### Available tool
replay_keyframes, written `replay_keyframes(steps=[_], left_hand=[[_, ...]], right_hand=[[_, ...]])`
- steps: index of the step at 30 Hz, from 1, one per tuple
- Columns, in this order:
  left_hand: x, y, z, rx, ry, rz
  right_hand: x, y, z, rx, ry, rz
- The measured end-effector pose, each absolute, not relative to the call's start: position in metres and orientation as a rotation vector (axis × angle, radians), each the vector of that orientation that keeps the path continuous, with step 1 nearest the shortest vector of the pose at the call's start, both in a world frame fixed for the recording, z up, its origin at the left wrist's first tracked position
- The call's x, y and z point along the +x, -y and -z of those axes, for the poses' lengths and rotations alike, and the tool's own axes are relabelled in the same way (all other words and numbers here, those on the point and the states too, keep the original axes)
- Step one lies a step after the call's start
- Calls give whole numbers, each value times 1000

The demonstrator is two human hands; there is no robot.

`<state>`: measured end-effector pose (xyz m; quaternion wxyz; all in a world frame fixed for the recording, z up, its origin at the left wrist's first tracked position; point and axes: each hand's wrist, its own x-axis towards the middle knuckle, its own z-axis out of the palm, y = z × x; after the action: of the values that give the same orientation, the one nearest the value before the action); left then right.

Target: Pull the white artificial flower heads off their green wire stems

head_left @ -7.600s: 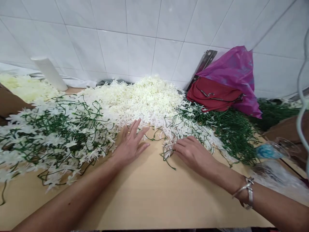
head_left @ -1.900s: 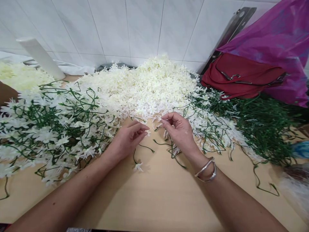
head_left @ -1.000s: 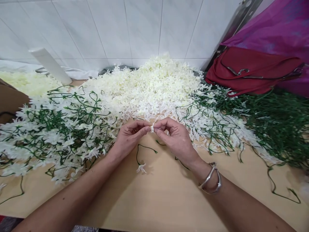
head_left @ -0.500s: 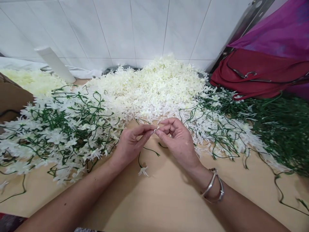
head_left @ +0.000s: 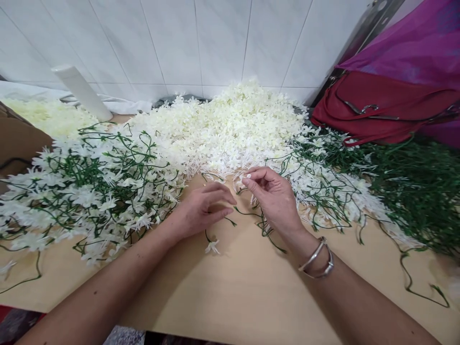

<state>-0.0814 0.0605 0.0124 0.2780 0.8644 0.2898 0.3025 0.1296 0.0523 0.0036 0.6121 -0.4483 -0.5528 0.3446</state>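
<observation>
head view: r hand (head_left: 278, 199) is over the middle of the surface (head_left: 233, 297), its grip closed, w/ a small white flower (head_left: 246, 177) pinched btwn thumb & index finger. flower sits right at the fingertips, petals poking out past them, just in front of the cream flower heap (head_left: 233, 120). l hand (head_left: 201, 211) is near it, a bit lower & to the left, apart from r hand; fingers bent, thumb apart from them, grip open w/ nothing visible in it. small white flower is up & right of the l fingertips, not touching them.

below l hand, a stemmed flower (head_left: 212, 247) lies on the surface, its green stem partly hidden by the hand. loose green stems (head_left: 266, 230) lie btwn the hands & under r wrist, which has a silver bracelet (head_left: 318, 261) on it. stemmed flower pile (head_left: 104, 191) is left of l hand; more white flowers w/ green stems (head_left: 328, 196) are right of r hand, dark green heap (head_left: 420, 177) beyond. red bag (head_left: 388, 108) is at back right, purple plastic (head_left: 413, 43) behind & above it. white roll (head_left: 84, 93) leans at back left, near tiled wall (head_left: 223, 43).
</observation>
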Motion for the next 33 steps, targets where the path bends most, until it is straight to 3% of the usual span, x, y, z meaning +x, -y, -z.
replay_keyframes(steps=[4, 16, 20, 26, 33], left_hand=[[-85, -65, -10, 2424, -695, -559], [-79, -60, -9, 2653, -678, -477], [-80, -60, -8, 2441, -813, -612], [-79, -64, -5, 1662, -855, -1036], [-76, -63, -10, 1455, -811, -1111]], right_hand=[[136, -59, 1, -997, 1242, -912], [139, -55, -17, -942, 1076, -1423], [140, -54, -18, -977, 1032, -1518], [137, -51, -16, -981, 1257, -1412], [129, -46, -21, -983, 1395, -1374]])
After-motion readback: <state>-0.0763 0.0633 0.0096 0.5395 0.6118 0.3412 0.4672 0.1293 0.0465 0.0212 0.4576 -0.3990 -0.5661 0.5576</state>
